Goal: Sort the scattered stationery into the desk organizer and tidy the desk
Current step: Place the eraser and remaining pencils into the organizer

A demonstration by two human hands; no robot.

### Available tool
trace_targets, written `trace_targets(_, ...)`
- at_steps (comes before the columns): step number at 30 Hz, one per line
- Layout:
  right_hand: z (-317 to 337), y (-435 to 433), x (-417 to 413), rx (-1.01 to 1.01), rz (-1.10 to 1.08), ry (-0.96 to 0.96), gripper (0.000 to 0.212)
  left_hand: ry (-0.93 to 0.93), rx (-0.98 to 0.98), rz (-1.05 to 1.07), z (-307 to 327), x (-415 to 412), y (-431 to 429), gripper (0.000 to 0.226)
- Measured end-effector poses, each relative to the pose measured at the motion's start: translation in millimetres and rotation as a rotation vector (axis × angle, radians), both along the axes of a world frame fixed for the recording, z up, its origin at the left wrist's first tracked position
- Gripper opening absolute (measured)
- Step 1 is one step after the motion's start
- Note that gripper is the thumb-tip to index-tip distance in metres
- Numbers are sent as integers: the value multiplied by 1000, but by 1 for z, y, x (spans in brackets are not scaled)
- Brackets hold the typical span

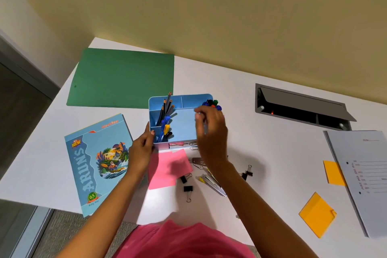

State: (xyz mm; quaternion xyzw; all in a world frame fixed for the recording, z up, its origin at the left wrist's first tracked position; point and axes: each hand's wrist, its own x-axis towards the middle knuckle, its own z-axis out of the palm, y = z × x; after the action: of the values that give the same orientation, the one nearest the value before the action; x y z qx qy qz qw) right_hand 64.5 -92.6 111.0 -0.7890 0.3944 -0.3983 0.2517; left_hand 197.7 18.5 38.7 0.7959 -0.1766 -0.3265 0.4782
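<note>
A light blue desk organizer (184, 128) stands mid-desk; pencils (166, 107) and pens (165, 130) fill its left compartments. My left hand (142, 148) grips its front left corner. My right hand (210, 132) hovers over its right side, fingers curled round a bunch of markers (212, 103) whose blue, green and red caps stick up behind the knuckles. Pink sticky notes (167, 167) lie just in front of the organizer. Black binder clips (188, 188), a metal stapler (213, 183) and paper clips (193, 144) lie beside them, partly under my right forearm.
A blue notebook (98, 163) overhangs the front left edge. A green folder (123, 79) lies at the back left. To the right are an open cable hatch (301, 107), white punched papers (364, 174), two orange sticky pads (317, 214) and another binder clip (248, 172).
</note>
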Motion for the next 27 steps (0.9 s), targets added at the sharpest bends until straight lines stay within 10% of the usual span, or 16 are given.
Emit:
trace_targets(6,-40,-28,-49,-66,-251,-39,11,-20,0,-15,-2,1,0,41)
trace_targets(12,-84,-79,-56,383,-248,301,35,-21,-21,-18,2,-1,0,40)
trace_targets(20,-99,-108,-45,419,-54,666,42,-19,8,-14,0,0,1,39)
trace_targets(27,-59,-90,-40,274,-356,245,30,-42,2,-7,-2,1,1,42)
